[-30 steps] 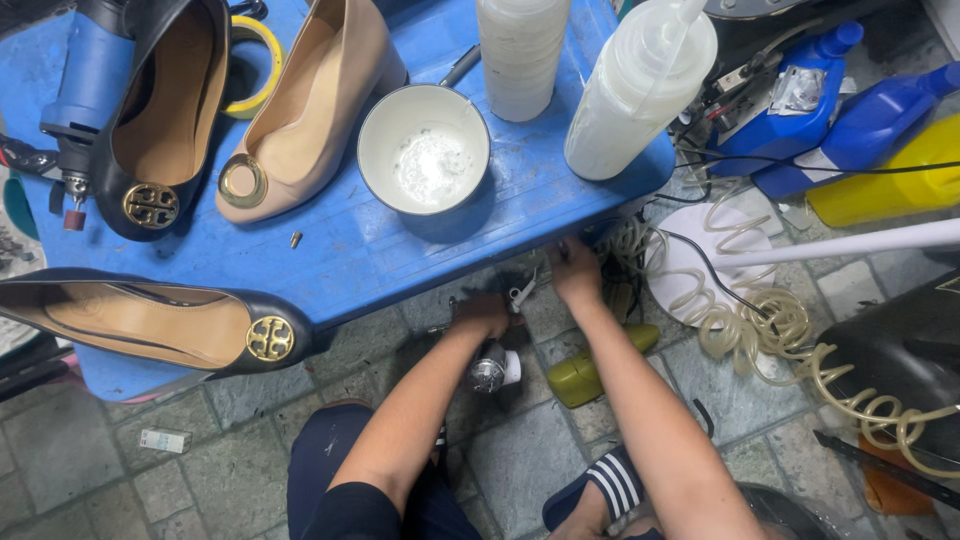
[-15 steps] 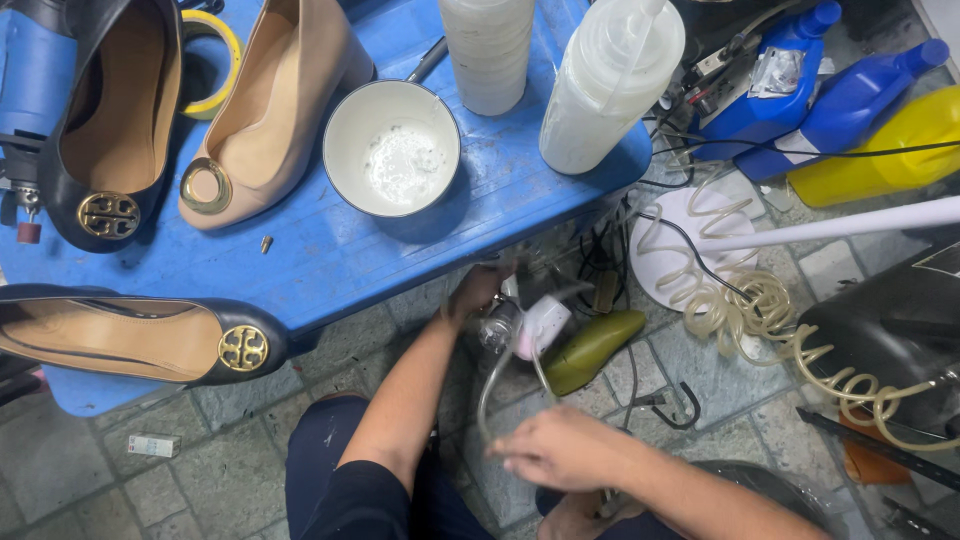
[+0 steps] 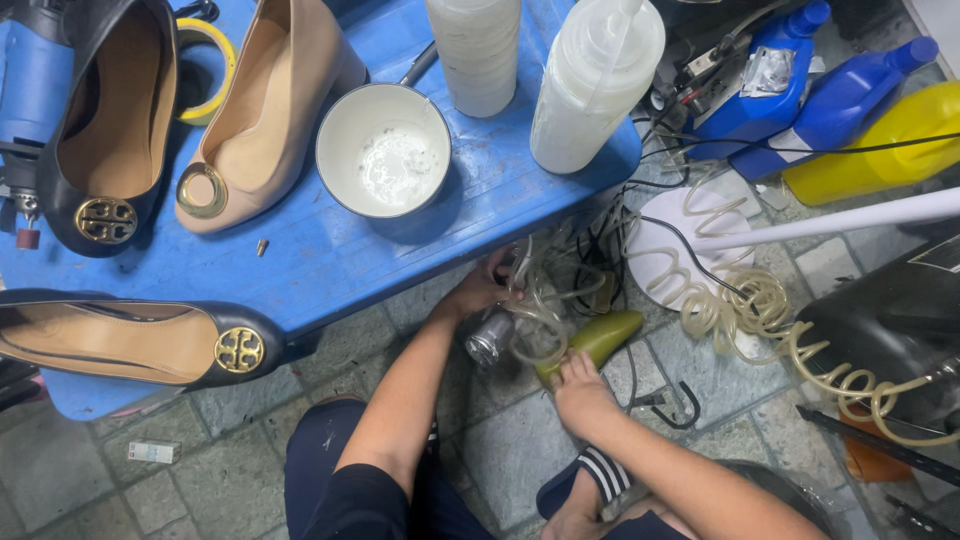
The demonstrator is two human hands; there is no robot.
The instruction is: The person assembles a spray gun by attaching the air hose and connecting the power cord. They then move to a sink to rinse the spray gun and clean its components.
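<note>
Your right hand (image 3: 582,392) sits just below the centre of the frame, fingers curled onto the lower end of a yellow-green tool handle (image 3: 595,342) that lies slanted on the paving, gripping it. Your left hand (image 3: 484,290) is a little higher and to the left, at the edge of the blue table (image 3: 330,265), closed on a loop of clear tubing (image 3: 545,320); just below it lies a small shiny metal cylinder (image 3: 490,338), though you cannot tell whether the fingers touch that cylinder. The tubing tangles between your two hands with dark cables around it, then runs right as a pale coiled air hose (image 3: 800,345) across a round white base (image 3: 690,240) with a white pole (image 3: 850,220) slanting to the right edge. On the table above — centre top — stands a white bowl (image 3: 383,150) holding a white residue, with a white cylindrical container (image 3: 475,50) and a cloudy squeeze bottle (image 3: 595,85) behind it. Left of the bowl lies a beige shoe (image 3: 265,110), then a black shoe with a gold emblem (image 3: 105,130), and a roll of yellow tape (image 3: 205,55) between them at the top. Another black shoe (image 3: 130,340) lies along the table's lower left edge. Upper right stand two blue bottles (image 3: 800,90) and a yellow jug (image 3: 880,140) — all on the floor.
</note>
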